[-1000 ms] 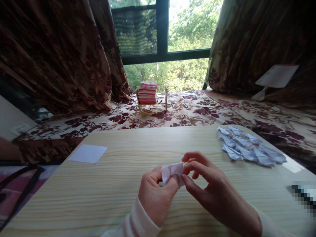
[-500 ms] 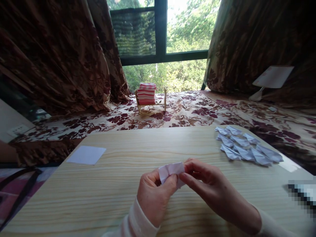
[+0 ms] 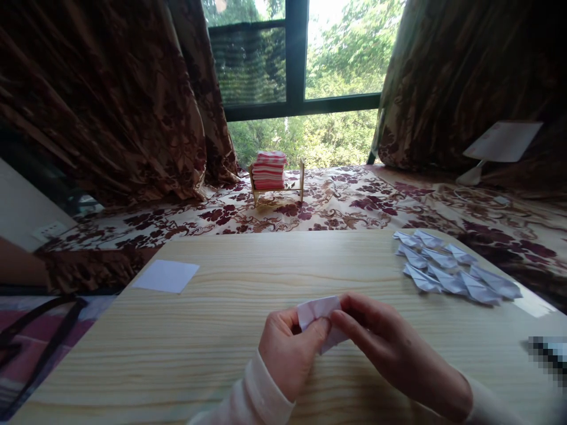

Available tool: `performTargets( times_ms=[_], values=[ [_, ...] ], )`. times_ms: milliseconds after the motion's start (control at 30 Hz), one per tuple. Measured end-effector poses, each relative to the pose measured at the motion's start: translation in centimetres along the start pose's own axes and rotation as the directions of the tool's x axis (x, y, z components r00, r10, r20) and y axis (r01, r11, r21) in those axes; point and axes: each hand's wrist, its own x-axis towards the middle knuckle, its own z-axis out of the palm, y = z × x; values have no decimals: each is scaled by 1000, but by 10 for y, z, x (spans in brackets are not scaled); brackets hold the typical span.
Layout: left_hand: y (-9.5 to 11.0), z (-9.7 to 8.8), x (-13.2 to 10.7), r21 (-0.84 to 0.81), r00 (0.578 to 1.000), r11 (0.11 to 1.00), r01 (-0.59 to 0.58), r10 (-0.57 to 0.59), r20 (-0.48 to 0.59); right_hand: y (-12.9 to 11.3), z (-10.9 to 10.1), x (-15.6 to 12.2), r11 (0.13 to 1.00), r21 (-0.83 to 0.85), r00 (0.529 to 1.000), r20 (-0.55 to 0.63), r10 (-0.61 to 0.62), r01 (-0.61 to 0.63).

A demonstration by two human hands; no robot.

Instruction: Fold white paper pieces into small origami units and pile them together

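A small white folded sheet of paper (image 3: 318,308) is held between both hands above the near middle of the table. My left hand (image 3: 290,348) is closed on it from the left, with the thumb pressed across its front. From the right, my right hand (image 3: 383,336) pinches its edge between thumb and fingers. Part of the paper hangs below the left thumb. The fingers behind the paper are hidden. At the far right of the table lie several folded white paper pieces (image 3: 443,273) in loose rows.
A flat white sheet (image 3: 166,276) rests at the left on the pale wooden table (image 3: 212,330). A pixelated dark-edged object (image 3: 551,351) is at the right edge. Beyond the table, a small wooden rack with striped cloths (image 3: 269,171) and a white lamp (image 3: 502,143) stand on patterned fabric.
The whole view has shifted slightly, so things appear a little further right. Below the left thumb, more of the paper's lower part shows. Both hands keep their hold.
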Motion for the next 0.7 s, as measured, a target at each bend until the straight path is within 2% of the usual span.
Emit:
performTargets(
  times_ms=[200,333,400,500,600,700],
  values=[
    [1,-3,1,3,999,1000,20,-20,39,-1,-1,1,999,38,999,53,-5,3],
    [1,-1,-2,37,999,999,-8,6,46,1,1,-1,1000,-1,997,78,-20,20],
    [0,0,-3,103,999,994,-41,37,38,4,5,-2,999,29,998,61,-23,22],
    [-3,-2,-1,178,997,981,-80,77,23,11,13,-1,985,165,999,4,39,-39],
    [-5,-5,1,114,997,991,-72,72,7,13,19,-1,974,216,995,-59,78,-64],
    [-3,-7,3,118,996,989,-94,94,0,10,23,0,968,245,990,-111,82,-53]
  ],
)
